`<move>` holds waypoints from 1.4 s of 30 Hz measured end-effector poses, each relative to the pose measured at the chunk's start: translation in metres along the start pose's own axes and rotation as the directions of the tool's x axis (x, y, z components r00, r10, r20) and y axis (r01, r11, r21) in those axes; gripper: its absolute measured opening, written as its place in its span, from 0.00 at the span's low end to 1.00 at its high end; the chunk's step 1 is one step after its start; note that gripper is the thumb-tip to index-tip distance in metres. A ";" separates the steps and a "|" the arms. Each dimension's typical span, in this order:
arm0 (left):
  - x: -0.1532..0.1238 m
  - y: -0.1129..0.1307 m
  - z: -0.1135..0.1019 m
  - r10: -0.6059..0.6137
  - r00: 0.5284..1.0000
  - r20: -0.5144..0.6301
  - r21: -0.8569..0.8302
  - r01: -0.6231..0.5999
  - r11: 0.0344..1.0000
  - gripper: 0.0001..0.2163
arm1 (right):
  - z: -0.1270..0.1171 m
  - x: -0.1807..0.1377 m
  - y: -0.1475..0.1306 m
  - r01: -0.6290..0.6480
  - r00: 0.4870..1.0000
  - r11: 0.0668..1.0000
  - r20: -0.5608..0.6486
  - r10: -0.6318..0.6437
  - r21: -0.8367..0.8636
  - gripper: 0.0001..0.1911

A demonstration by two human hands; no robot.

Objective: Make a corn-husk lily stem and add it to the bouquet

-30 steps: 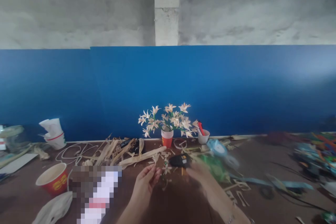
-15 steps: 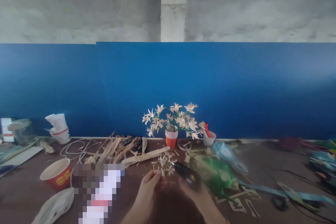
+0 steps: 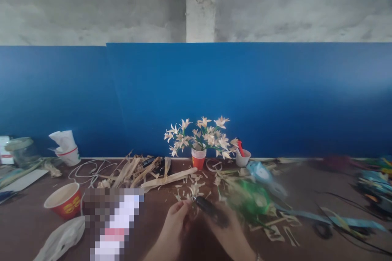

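My left hand (image 3: 177, 220) is closed in a pinch over the table, with the fingertips pressed together; whatever lies between them is too small and blurred to make out. My right hand (image 3: 225, 224) is wrapped round what looks like a black glue gun (image 3: 208, 208). Its narrow tip points left and almost meets the left fingertips. Just beyond the tip lie pale petal-like pieces (image 3: 196, 189), probably of dried husk. Behind them a bunch of cream husk flowers (image 3: 211, 136) on green stems stands in a red paper cup (image 3: 199, 161) with a white rim.
Dried husks (image 3: 131, 171) are heaped left of the flowers. A red paper bowl (image 3: 64, 202) and a plastic bag (image 3: 63, 232) lie further left. On the right are a green bundle (image 3: 251, 197), a blue roll (image 3: 260, 171), a tape ring (image 3: 322, 230) and a white cup (image 3: 243, 158) holding a red-handled tool.
My right hand has brought the black glue gun left and slightly down, up to the left fingertips. My left hand stays pinched in nearly the same place. The view has tilted slightly.
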State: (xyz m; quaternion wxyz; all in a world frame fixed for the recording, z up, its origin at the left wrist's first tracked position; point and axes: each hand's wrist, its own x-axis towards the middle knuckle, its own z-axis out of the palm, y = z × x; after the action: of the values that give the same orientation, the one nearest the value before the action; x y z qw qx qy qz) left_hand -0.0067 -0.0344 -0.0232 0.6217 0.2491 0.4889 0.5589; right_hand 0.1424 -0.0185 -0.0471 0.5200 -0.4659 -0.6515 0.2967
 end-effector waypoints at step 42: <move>0.002 -0.003 -0.002 -0.065 0.998 0.003 -0.013 0.065 0.998 0.16 | -0.001 0.001 0.011 -0.093 0.992 0.995 0.084 0.096 -0.031 0.04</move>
State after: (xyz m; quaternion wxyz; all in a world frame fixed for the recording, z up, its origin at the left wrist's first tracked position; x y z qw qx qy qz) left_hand -0.0070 -0.0335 -0.0271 0.6419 0.2294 0.4923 0.5412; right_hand 0.1467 -0.0137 -0.0559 0.4706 -0.4900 -0.6544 0.3319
